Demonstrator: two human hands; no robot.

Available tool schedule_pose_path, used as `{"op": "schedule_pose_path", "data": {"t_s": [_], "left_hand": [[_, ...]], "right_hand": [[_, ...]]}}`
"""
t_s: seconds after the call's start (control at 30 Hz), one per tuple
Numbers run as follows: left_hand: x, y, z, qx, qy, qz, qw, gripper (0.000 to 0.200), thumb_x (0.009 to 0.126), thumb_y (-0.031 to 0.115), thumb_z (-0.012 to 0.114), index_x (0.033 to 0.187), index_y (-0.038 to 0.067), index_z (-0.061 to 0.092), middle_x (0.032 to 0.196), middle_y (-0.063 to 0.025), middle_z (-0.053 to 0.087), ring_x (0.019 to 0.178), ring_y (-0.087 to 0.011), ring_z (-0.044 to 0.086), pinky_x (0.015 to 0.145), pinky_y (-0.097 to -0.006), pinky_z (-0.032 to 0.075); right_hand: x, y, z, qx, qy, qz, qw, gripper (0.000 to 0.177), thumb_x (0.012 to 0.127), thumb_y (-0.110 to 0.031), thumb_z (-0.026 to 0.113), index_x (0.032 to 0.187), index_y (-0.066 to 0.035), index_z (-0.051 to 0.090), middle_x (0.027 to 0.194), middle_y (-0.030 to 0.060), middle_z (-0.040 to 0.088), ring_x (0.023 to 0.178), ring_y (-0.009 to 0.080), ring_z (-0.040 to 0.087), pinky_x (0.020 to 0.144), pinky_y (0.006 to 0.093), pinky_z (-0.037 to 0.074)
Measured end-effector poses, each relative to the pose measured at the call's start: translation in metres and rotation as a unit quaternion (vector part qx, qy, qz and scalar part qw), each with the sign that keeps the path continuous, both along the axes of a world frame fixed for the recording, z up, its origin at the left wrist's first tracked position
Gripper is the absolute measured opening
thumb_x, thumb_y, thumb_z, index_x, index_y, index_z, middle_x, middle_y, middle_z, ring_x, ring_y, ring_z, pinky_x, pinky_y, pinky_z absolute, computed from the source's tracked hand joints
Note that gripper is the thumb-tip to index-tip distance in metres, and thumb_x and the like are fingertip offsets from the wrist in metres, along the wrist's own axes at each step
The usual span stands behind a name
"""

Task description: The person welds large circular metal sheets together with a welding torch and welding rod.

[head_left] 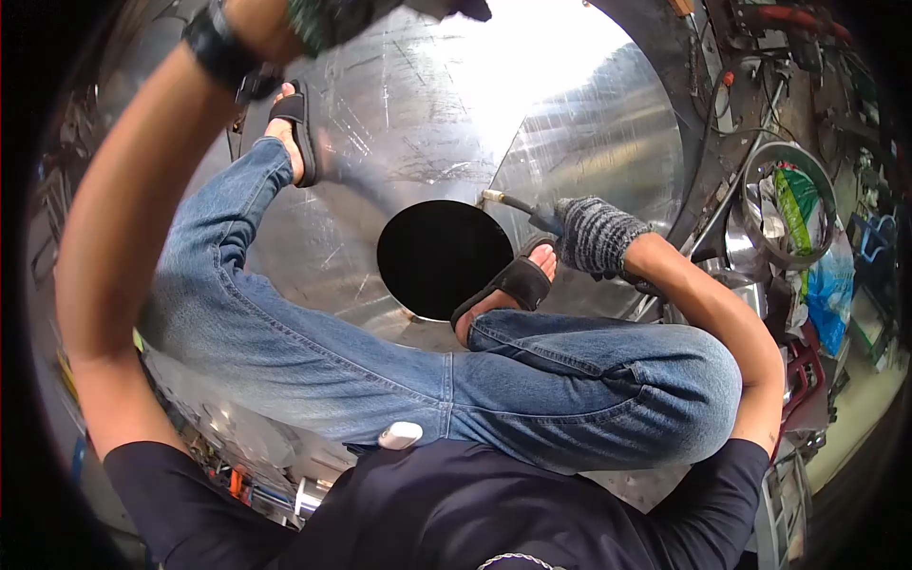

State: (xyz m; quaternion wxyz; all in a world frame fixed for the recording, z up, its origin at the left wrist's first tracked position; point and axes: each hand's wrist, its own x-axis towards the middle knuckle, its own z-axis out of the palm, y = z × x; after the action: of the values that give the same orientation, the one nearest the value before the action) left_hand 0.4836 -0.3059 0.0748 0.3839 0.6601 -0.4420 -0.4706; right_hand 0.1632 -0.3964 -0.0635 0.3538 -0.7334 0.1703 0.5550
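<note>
My right hand, in a grey knitted glove, is closed round the handle of a welding torch. The torch's brass-coloured nozzle points left, right at a seam in the sheet metal cone, near the upper right rim of its round dark hole. My left hand is raised at the top edge, in a dark greenish glove, with a black strap on the wrist. A dark shape reaches right from it; its fingers are mostly cut off by the frame, so I cannot tell what it holds.
My sandalled feet rest on the metal, one beside the hole. To the right stand a metal ring with bags in it, a blue plastic bag and cables. Tools and scrap lie behind me at lower left. A small white object lies at my waist.
</note>
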Motion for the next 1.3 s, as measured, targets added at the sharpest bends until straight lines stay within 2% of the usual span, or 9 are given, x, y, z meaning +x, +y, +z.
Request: {"op": "schedule_pose_path", "data": {"t_s": [0.1, 0.13, 0.3, 0.7, 0.73, 0.83, 0.9, 1.17, 1.3], "left_hand": [[-0.026, 0.006, 0.005, 0.221, 0.03, 0.064, 0.973, 0.05, 0.098, 0.05, 0.071, 0.114, 0.002, 0.073, 0.1, -0.0129, 0.08, 0.088, -0.0216, 0.077, 0.081, -0.0319, 0.061], [-0.021, 0.037, -0.037, -0.123, -0.198, -0.155, 0.96, 0.048, 0.104, 0.043, 0.067, 0.135, 0.005, 0.07, 0.107, -0.0121, 0.076, 0.095, -0.0199, 0.075, 0.09, -0.0346, 0.064], [-0.065, 0.069, -0.04, 0.101, 0.202, 0.084, 0.971, 0.036, 0.108, 0.02, 0.061, 0.14, 0.005, 0.067, 0.111, -0.0146, 0.078, 0.096, -0.0232, 0.078, 0.089, -0.0375, 0.063], [-0.108, 0.1, -0.053, -0.019, 0.072, 0.118, 0.99, 0.032, 0.106, 0.021, 0.065, 0.133, 0.004, 0.07, 0.111, -0.0121, 0.078, 0.098, -0.0216, 0.077, 0.09, -0.0339, 0.061], [-0.103, 0.098, -0.067, 0.048, 0.094, 0.123, 0.987, 0.035, 0.104, 0.013, 0.064, 0.137, 0.003, 0.068, 0.117, -0.014, 0.077, 0.105, -0.024, 0.076, 0.094, -0.0362, 0.061], [-0.103, 0.104, -0.088, 0.115, 0.159, 0.152, 0.969, 0.043, 0.1, 0.001, 0.064, 0.142, 0.001, 0.064, 0.125, -0.0158, 0.075, 0.116, -0.0271, 0.074, 0.1, -0.0384, 0.061], [-0.1, 0.114, -0.093, -0.065, -0.256, -0.028, 0.964, 0.039, 0.104, 0.004, 0.061, 0.142, -0.001, 0.063, 0.128, -0.0173, 0.074, 0.118, -0.0281, 0.073, 0.102, -0.0392, 0.06], [-0.098, 0.083, -0.124, 0.069, 0.486, 0.259, 0.832, 0.038, 0.104, 0.025, 0.071, 0.131, -0.001, 0.07, 0.121, -0.0123, 0.077, 0.109, -0.0185, 0.074, 0.097, -0.0314, 0.059], [-0.104, 0.057, -0.211, 0.075, 0.155, 0.068, 0.983, 0.033, 0.103, 0.028, 0.071, 0.123, 0.002, 0.074, 0.104, -0.011, 0.08, 0.098, -0.0175, 0.072, 0.09, -0.0344, 0.058]], "right_hand": [[-0.009, 0.001, 0.002, 0.011, 0.017, 0.014, 1.0, 0.021, 0.09, -0.016, 0.073, 0.093, 0.005, 0.076, 0.073, 0.0204, 0.073, 0.066, 0.0273, 0.076, 0.058, 0.0407, 0.061], [-0.019, 0.005, -0.006, 0.007, -0.021, 0.02, 1.0, 0.022, 0.089, -0.017, 0.073, 0.09, 0.005, 0.077, 0.072, 0.0208, 0.072, 0.066, 0.0279, 0.076, 0.058, 0.0411, 0.061], [-0.013, 0.008, 0.005, -0.008, -0.079, 0.055, 0.995, 0.037, 0.083, -0.021, 0.075, 0.105, 0.009, 0.071, 0.089, 0.0297, 0.074, 0.088, 0.0415, 0.076, 0.077, 0.0468, 0.062], [-0.006, 0.009, 0.018, -0.003, -0.058, 0.044, 0.997, 0.038, 0.08, -0.025, 0.077, 0.099, 0.008, 0.072, 0.089, 0.0303, 0.074, 0.088, 0.0418, 0.077, 0.081, 0.0474, 0.062], [0.01, 0.007, 0.034, 0.007, -0.02, 0.086, 0.996, 0.055, 0.085, -0.015, 0.076, 0.139, -0.009, 0.068, 0.103, 0.0245, 0.078, 0.098, 0.0344, 0.079, 0.089, 0.0448, 0.062], [0.011, 0.006, 0.025, -0.011, -0.027, 0.122, 0.992, 0.052, 0.085, -0.015, 0.076, 0.135, -0.007, 0.07, 0.101, 0.0239, 0.078, 0.095, 0.0342, 0.079, 0.086, 0.0443, 0.063], [0.011, 0.008, 0.016, -0.021, -0.039, 0.165, 0.985, 0.048, 0.084, -0.015, 0.076, 0.131, -0.005, 0.071, 0.099, 0.0233, 0.078, 0.092, 0.034, 0.079, 0.083, 0.0438, 0.063], [0.019, -0.011, 0.03, -0.002, 0.056, -0.092, 0.994, 0.038, 0.085, -0.013, 0.076, 0.121, 0.0, 0.07, 0.075, 0.0202, 0.072, 0.064, 0.0269, 0.075, 0.054, 0.04, 0.059], [0.005, -0.006, 0.02, 0.01, 0.04, -0.075, 0.996, 0.029, 0.087, -0.013, 0.074, 0.112, 0.002, 0.073, 0.072, 0.0192, 0.072, 0.061, 0.0253, 0.075, 0.052, 0.0389, 0.059]]}}
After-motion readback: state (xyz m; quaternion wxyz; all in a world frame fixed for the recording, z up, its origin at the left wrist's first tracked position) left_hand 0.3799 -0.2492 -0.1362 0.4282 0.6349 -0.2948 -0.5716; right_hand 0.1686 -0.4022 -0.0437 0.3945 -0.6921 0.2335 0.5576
